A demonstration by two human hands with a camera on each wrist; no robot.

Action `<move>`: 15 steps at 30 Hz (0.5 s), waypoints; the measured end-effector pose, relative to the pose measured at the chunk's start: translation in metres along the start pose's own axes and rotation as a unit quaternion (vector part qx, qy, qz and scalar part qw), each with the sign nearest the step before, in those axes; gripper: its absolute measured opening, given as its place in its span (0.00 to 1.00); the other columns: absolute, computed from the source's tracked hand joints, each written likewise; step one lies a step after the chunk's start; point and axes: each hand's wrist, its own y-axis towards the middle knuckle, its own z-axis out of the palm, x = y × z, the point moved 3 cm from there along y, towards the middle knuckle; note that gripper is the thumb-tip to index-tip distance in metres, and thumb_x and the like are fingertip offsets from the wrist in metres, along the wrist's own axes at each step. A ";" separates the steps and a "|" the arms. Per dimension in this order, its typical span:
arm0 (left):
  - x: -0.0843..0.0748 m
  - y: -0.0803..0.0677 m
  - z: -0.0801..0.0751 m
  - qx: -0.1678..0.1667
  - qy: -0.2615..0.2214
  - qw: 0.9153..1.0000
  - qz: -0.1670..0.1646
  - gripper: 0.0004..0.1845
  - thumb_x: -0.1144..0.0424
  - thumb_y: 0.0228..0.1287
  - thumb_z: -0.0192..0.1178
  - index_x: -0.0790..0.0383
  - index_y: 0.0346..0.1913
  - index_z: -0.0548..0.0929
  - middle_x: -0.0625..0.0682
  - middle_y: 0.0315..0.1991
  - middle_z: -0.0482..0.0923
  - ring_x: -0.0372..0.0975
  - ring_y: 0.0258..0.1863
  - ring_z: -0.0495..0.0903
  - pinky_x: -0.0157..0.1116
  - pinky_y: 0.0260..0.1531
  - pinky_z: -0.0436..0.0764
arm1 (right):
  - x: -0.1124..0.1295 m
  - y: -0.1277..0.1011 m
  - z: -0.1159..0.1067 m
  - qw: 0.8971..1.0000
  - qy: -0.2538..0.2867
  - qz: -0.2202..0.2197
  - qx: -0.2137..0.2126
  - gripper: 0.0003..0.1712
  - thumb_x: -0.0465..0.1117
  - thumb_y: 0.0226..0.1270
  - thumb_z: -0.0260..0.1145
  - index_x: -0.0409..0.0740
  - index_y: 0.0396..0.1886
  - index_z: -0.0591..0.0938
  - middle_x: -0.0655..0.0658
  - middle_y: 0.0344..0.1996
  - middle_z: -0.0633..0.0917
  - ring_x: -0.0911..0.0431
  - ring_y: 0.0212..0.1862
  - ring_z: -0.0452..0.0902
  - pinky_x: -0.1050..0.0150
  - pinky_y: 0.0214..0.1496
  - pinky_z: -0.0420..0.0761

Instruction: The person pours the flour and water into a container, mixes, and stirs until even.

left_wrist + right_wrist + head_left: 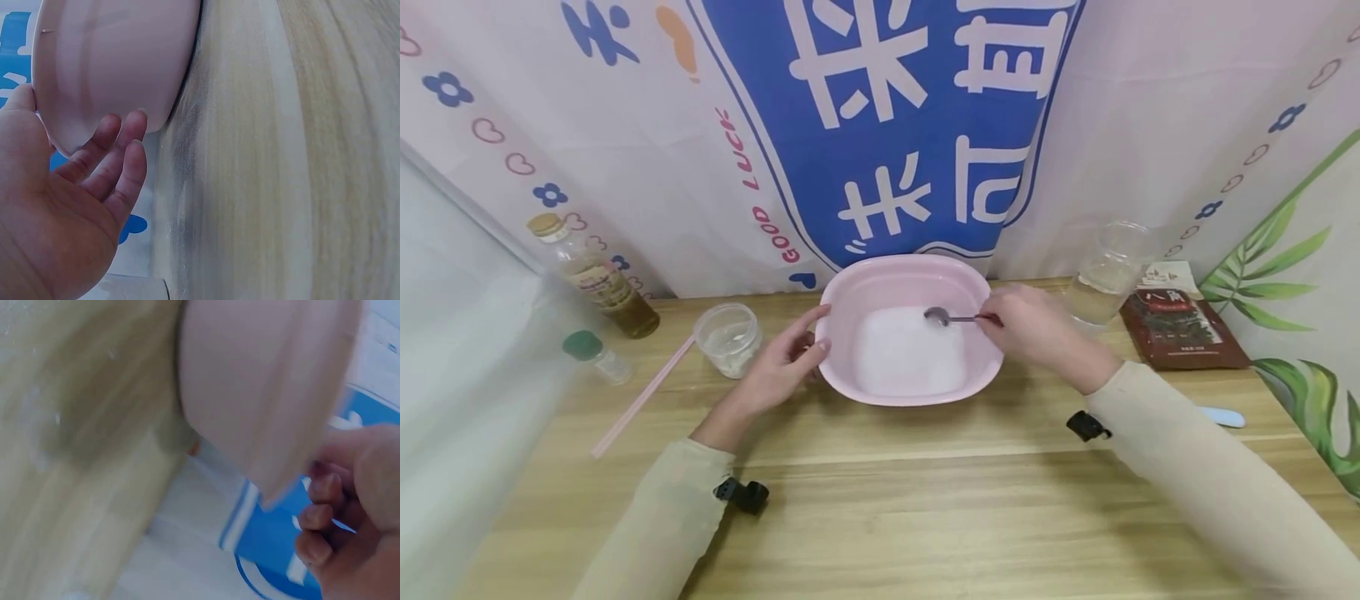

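Right hand (1037, 329) pinches the spoon (951, 317), handle lying left-right, bowl end over the pink basin (857, 287). Left hand (782, 367), fingers relaxed, touches the basin's left wall.

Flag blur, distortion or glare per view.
Head: fisheye bends the table edge, left margin hazy, basin and spoon sharp. Left wrist: hand sharp, table grain slightly soft. Right wrist: heavy motion blur on basin and fingers. No strong glare.
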 end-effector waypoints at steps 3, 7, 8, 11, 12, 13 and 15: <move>0.001 0.000 0.001 0.004 -0.002 1.000 0.000 0.33 0.61 0.84 0.58 0.56 0.85 0.63 0.64 0.43 0.82 0.54 0.35 0.81 0.39 0.33 0.87 | 0.009 0.010 0.016 1.000 0.020 0.003 0.005 0.07 0.37 0.75 0.72 0.38 0.41 0.93 0.43 0.37 0.93 0.48 0.40 0.86 0.50 0.48 0.88; 0.001 0.000 0.002 0.005 -0.007 1.000 0.002 0.33 0.61 0.84 0.58 0.57 0.85 0.63 0.64 0.43 0.82 0.54 0.35 0.82 0.39 0.32 0.86 | 0.024 0.015 0.025 0.997 0.067 -0.047 0.011 0.06 0.37 0.74 0.73 0.39 0.42 0.93 0.46 0.36 0.92 0.51 0.42 0.85 0.52 0.52 0.87; 0.001 0.000 0.002 0.005 -0.007 1.000 0.002 0.33 0.61 0.84 0.58 0.57 0.85 0.63 0.64 0.43 0.82 0.54 0.34 0.82 0.39 0.32 0.86 | 0.026 0.015 0.024 0.995 0.073 -0.063 0.015 0.06 0.37 0.75 0.73 0.40 0.41 0.94 0.47 0.35 0.91 0.52 0.42 0.84 0.53 0.52 0.86; 0.001 0.000 0.001 0.002 -0.005 1.000 0.003 0.32 0.61 0.84 0.57 0.57 0.85 0.64 0.64 0.43 0.82 0.55 0.34 0.82 0.39 0.32 0.87 | 0.029 0.010 0.015 0.990 0.079 -0.114 0.034 0.05 0.36 0.74 0.73 0.41 0.38 0.93 0.49 0.31 0.88 0.53 0.40 0.81 0.53 0.52 0.84; 0.001 0.000 0.001 0.002 -0.005 1.000 0.002 0.32 0.61 0.84 0.57 0.56 0.85 0.64 0.64 0.43 0.82 0.55 0.34 0.82 0.39 0.32 0.87 | 0.027 0.008 0.010 0.988 0.078 -0.126 0.041 0.05 0.35 0.73 0.73 0.42 0.37 0.93 0.50 0.31 0.87 0.54 0.39 0.81 0.53 0.52 0.82; 0.001 0.000 0.001 0.002 -0.005 1.000 0.002 0.33 0.61 0.84 0.57 0.56 0.85 0.63 0.64 0.43 0.82 0.55 0.34 0.82 0.39 0.32 0.87 | 0.024 0.005 0.005 0.987 0.074 -0.134 0.046 0.04 0.35 0.72 0.74 0.42 0.36 0.93 0.50 0.30 0.87 0.54 0.39 0.80 0.53 0.52 0.81; 0.001 0.000 0.000 0.001 -0.001 1.000 0.001 0.33 0.61 0.84 0.57 0.56 0.85 0.63 0.64 0.43 0.82 0.54 0.34 0.82 0.39 0.32 0.86 | 0.016 0.000 -0.006 0.988 0.059 -0.137 0.047 0.04 0.34 0.70 0.74 0.43 0.34 0.93 0.51 0.29 0.86 0.54 0.38 0.79 0.52 0.50 0.78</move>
